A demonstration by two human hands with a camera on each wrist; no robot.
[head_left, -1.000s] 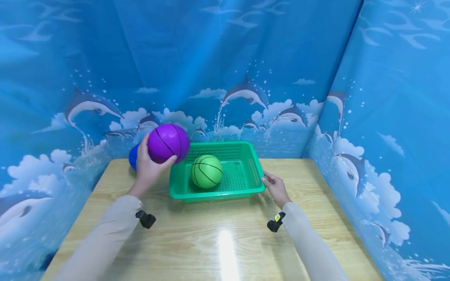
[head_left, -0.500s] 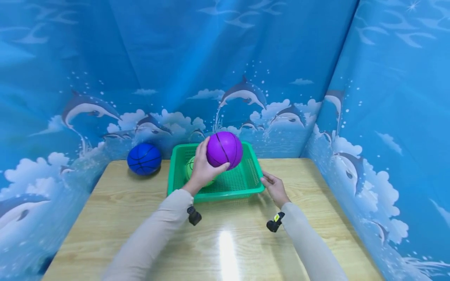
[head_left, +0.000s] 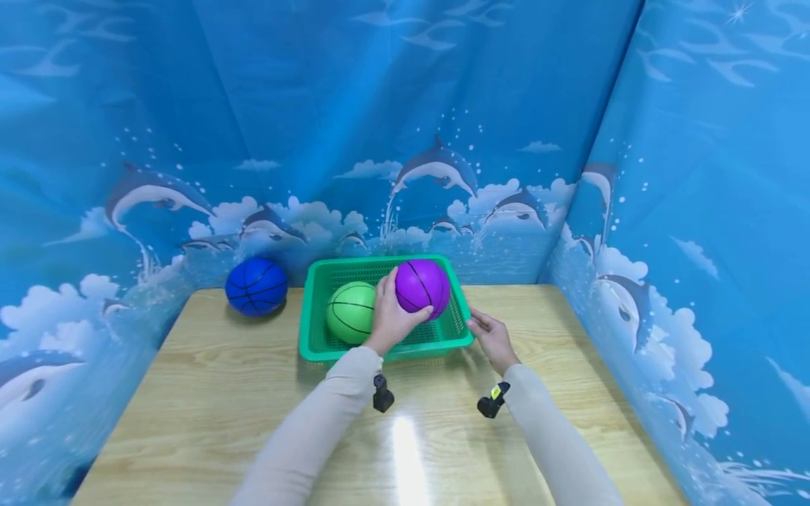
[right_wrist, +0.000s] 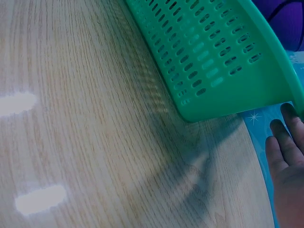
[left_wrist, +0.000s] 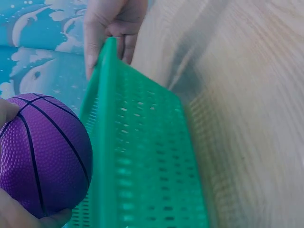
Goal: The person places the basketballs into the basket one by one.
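My left hand (head_left: 394, 320) holds a purple mini basketball (head_left: 425, 288) inside the right half of a green plastic basket (head_left: 373, 355), thumb at the front and fingers over the left side. In the left wrist view the purple ball (left_wrist: 50, 156) shows beyond the basket's rim. A light green basketball (head_left: 350, 313) sits in the basket's left half, partly hidden by my left hand. My right hand (head_left: 495, 341) grips the basket's rim near its front right corner; in the left wrist view one digit lies over the rim and others beneath it.
A blue basketball (head_left: 256, 287) rests on the wooden table (head_left: 209, 393), left of the basket. Behind and at the sides hangs a blue curtain (head_left: 304, 105) printed with dolphins. A small black camera is on each wrist.
My left hand has carried the purple basketball rightward from above the basket's left edge, then down into its right half. The blue ball came into full view. My right hand stays at the rim.
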